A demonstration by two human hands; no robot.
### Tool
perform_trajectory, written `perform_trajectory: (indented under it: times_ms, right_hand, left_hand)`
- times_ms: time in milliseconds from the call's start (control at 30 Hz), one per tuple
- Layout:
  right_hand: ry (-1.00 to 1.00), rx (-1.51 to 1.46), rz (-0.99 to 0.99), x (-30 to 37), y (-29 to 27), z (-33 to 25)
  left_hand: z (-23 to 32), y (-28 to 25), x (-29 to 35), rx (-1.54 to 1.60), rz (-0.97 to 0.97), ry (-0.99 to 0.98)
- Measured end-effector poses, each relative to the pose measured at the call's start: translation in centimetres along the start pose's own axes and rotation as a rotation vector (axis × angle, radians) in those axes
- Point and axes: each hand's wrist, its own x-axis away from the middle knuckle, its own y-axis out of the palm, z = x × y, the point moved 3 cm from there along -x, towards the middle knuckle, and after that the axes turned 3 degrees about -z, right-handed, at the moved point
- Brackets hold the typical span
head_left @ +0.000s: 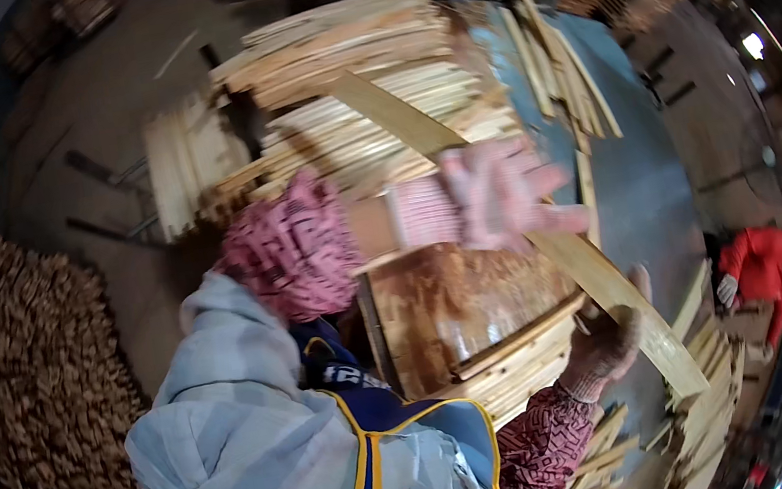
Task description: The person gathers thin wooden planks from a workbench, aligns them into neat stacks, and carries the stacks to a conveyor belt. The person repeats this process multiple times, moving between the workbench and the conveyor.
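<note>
- Left hand [505, 195] in a pale pink work glove, blurred, fingers spread and loose, laid on the long plank [610, 288] near its middle; open grip, not clamped round it.
- Right hand [607, 339] in a darker worn glove lower down, fingers curled against the plank's underside and edge; grip looks closed on the plank, though the thumb side is hidden.
- Long plank: pale wood, thin, runs diagonally from upper centre down to lower right, tilted, lifted above the stacks; upper end crosses the tall slat pile [358, 87].
- Tall slat pile: many thin pale boards stacked flat, behind the hands, uneven edges.
- Brown plywood sheet [450, 301] just under the left hand, stained, shiny, lying on a lower stack of slats [520, 362].
- Pink patterned sleeve [295, 244] covers the left forearm, bunched; a red patterned sleeve [542, 440] covers the right.
- Grey jacket with a blue and yellow vest [378, 429] fills the lower centre.
- Heap of small brown wood pieces [20, 401] far left, well apart from the hands.
- More loose slats [698, 401] at lower right, beside the plank's lower end.
- Another person in red [760, 275] at far right, well apart, crouched; their hands too small to read.
- Grey concrete floor [640, 187] between the stacks.
</note>
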Motion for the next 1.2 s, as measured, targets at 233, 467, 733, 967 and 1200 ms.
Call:
perform_trajectory:
  times_ms: [233,467,733,967,1200]
  right_hand:
    - [0.142,0.155,-0.363,0.3,12.7,9.9]
    - [0.416,0.487,0.015,-0.9,11.3,19.2]
    - [0.422,0.623,-0.060,-5.7,17.3,25.2]
    - [0.410,0.832,0.160,-6.0,14.5,24.6]
    - [0.445,1.299,0.314,-6.0,5.4,22.5]
  left_hand:
    - [-7.8,-13.2,34.1,-0.572,0.845,-0.941]
    - [-29.8,-9.7,55.0,0.385,0.779,-1.919]
    - [-53.5,1.2,57.0,0.450,0.455,-1.675]
    - [-51.9,-5.1,51.7,0.001,-0.053,-1.423]
    - [-47.8,-9.2,55.0,-0.148,0.295,-1.475]
